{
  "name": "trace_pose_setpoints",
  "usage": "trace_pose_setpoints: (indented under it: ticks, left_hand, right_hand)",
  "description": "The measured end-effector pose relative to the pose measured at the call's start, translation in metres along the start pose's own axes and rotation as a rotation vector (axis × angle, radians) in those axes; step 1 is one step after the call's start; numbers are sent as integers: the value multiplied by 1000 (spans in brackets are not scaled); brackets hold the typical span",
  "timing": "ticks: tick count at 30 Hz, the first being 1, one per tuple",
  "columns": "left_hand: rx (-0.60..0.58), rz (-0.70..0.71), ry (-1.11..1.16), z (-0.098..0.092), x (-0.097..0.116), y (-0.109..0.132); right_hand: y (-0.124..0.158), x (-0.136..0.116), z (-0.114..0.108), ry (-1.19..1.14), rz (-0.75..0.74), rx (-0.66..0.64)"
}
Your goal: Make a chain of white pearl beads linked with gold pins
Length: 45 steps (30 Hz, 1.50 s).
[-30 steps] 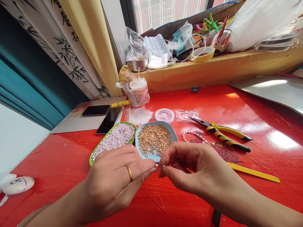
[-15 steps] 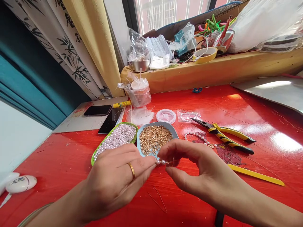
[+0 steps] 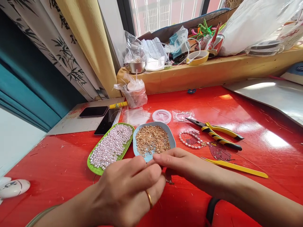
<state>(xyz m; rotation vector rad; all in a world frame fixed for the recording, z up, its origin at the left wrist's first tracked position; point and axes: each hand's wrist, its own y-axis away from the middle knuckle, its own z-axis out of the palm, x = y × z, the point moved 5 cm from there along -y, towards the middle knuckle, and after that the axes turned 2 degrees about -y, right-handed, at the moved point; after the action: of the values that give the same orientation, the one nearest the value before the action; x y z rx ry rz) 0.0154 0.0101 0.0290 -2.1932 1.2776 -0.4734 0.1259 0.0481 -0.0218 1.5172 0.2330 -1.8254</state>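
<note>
My left hand (image 3: 134, 189), a gold ring on one finger, is closed with its fingertips pressed against my right hand (image 3: 176, 162). The right hand is closed too, its thumb lying over the left fingertips. Below the right fingers pokes the end of a small beaded strand (image 3: 169, 182); the rest is hidden in the two grips. Just beyond the hands lies a blue dish (image 3: 173, 143) of gold beads (image 3: 152, 138). To its left, a green dish (image 3: 91, 167) holds pale pearl beads (image 3: 111, 146).
On the red table (image 3: 59, 170), right of the dishes, lie a pearl bracelet (image 3: 189, 145), black-and-yellow pliers (image 3: 217, 134) and yellow tweezers (image 3: 239, 168). A clear round case (image 3: 162, 116) and a bagged cup (image 3: 136, 93) stand behind. A phone (image 3: 94, 111) rests at the left.
My hands have come together, and the right thumb now lies over the left fingertips. The left hand has turned, and the pearls that showed between the hands are mostly covered. The view has shifted slightly.
</note>
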Motion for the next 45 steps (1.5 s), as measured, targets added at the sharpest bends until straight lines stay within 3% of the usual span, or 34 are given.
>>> trace_pose_setpoints:
  ticks: [4,8,12,18,23,27,28,31,34,39,45]
  left_hand:
    - [156,157,-117,1,14,4]
    - [121,315,-135,3,20,10]
    - [90,294,-95,5,18,12]
    - [25,392,-60,18,23,7]
    - [-32,316,-21,27,13,6]
    - [-64,337,16,27,0,8]
    - [-75,324,35,26,-6,8]
    - [-42,55,29,20,-37,6]
    - [-127,-152,-6,24,-60,7]
    - [-326,-307,-2,45,-70,10]
    - [-394,-375,-36,54,-71,9]
  right_hand:
    - [-1,5,9,-94,48,-190]
    - [-1,1,5,-138,-18,-146]
    - [-2,-10,-8,-119,-148,19]
    - [0,-34,-43,2,-377,402]
    - [2,-37,-60,-40,-471,545]
    - [6,-40,-64,-64,-533,603]
    - [7,-41,-63,-60,-544,603]
    - [9,-44,-61,-10,-573,597]
    - [11,-46,-58,50,-574,611]
    - [9,-45,-54,102,-536,622]
    - [7,-41,-50,83,-475,562]
